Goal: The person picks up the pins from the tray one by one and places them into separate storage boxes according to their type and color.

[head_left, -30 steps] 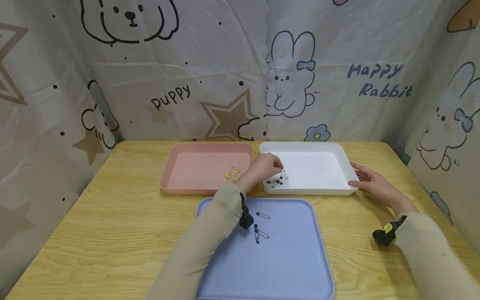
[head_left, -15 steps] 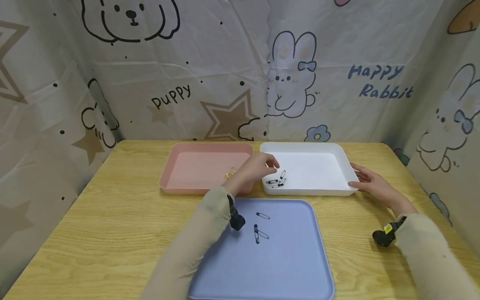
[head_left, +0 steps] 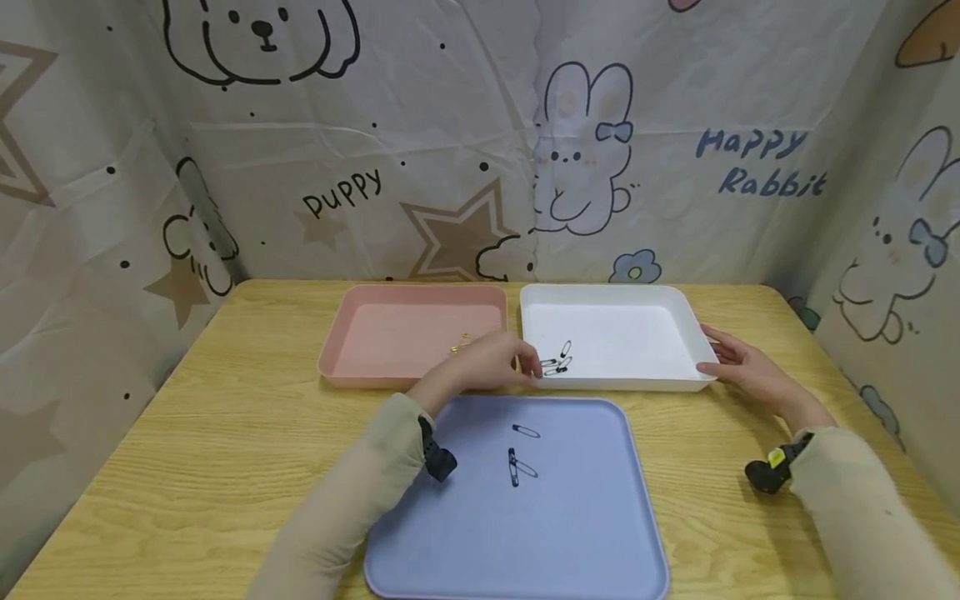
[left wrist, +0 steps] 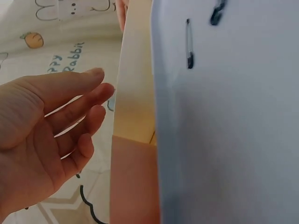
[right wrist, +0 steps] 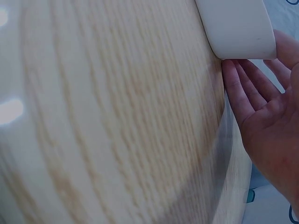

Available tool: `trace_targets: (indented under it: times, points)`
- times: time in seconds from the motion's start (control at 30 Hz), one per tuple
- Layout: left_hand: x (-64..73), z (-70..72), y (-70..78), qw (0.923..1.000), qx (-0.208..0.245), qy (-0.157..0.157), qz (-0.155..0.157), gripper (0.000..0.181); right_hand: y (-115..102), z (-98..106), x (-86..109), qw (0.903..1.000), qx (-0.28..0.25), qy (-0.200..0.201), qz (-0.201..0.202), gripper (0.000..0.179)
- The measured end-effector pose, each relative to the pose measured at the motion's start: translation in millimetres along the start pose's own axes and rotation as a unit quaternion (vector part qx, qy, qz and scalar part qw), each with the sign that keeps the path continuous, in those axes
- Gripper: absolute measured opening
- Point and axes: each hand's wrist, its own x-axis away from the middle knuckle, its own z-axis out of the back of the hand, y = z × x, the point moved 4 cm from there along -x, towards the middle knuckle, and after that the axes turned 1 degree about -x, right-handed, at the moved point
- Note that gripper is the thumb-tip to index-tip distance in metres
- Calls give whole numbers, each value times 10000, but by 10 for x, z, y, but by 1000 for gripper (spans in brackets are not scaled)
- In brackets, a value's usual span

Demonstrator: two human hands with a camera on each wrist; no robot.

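Observation:
My left hand [head_left: 487,360] hovers over the near left corner of the white tray [head_left: 630,384], its fingers loosely bent. In the left wrist view, that hand [left wrist: 51,126] shows thumb and fingertips apart with nothing between them. Several black safety pins [head_left: 566,349] lie in the white tray's left end. My right hand [head_left: 757,375] holds that tray's right wall, thumb over the rim and fingers along the outside. On the blue tray [head_left: 570,542] lies a black safety pin [head_left: 527,432], with two more, one upright safety pin [head_left: 513,468] touching a slanted one.
Left of the white tray stands a pink tray [head_left: 390,333] with gold safety pins [head_left: 459,342], partly hidden by my left hand. The trays rest on a wooden table [head_left: 225,433]. A patterned cloth [head_left: 450,125] hangs behind it.
My left hand has released a black safety pin into the white tray, then drawn back left and toward me. The right hand stays on the tray's edge.

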Motion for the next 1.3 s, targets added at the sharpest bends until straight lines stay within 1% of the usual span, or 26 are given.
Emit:
trace_targets:
  times: [0.07, 0.2, 0.33, 0.4, 0.47, 0.6, 0.67, 0.83, 0.97, 1.13, 1.3]
  points:
    - [39, -30, 26, 9996, -66, -152, -216, 10, -2, 6, -3, 10000, 8, 8, 2, 84]
    - [97, -105, 66, 9981, -75, -485, -367, 13, -4, 13, -6, 10000, 30, 27, 9, 84]
    - [129, -182, 108, 9962, -318, -730, -346, 13, -6, 13, -6, 10000, 47, 40, -8, 85]
    - [143, -216, 126, 9953, -492, -784, -291, 12, -5, 15, -10, 10000, 59, 43, -17, 85]
    - [154, -256, 135, 9933, -779, -822, -212, 11, -1, 17, -17, 10000, 78, 38, -25, 85]
    - [175, -326, 156, 9869, -1335, -903, -15, 12, 16, 22, -32, 10000, 81, 21, -48, 85]
    - [186, -344, 179, 9852, -1433, -939, 22, 13, 21, 23, -35, 10000, 66, 17, -52, 85]
    - [202, -393, 216, 9837, -1469, -1033, -112, 12, 12, 17, -28, 10000, 65, 32, -49, 85]
    - [197, -440, 200, 9833, -1461, -1067, -197, 11, 5, 14, -18, 10000, 57, 34, -45, 84]
    - [189, -463, 168, 9844, -1347, -1118, -193, 6, 20, 13, -18, 10000, 25, 19, -42, 84]
    - [199, -463, 172, 9860, -1224, -1115, -198, 3, 41, 13, -23, 10000, 38, 1, -45, 84]
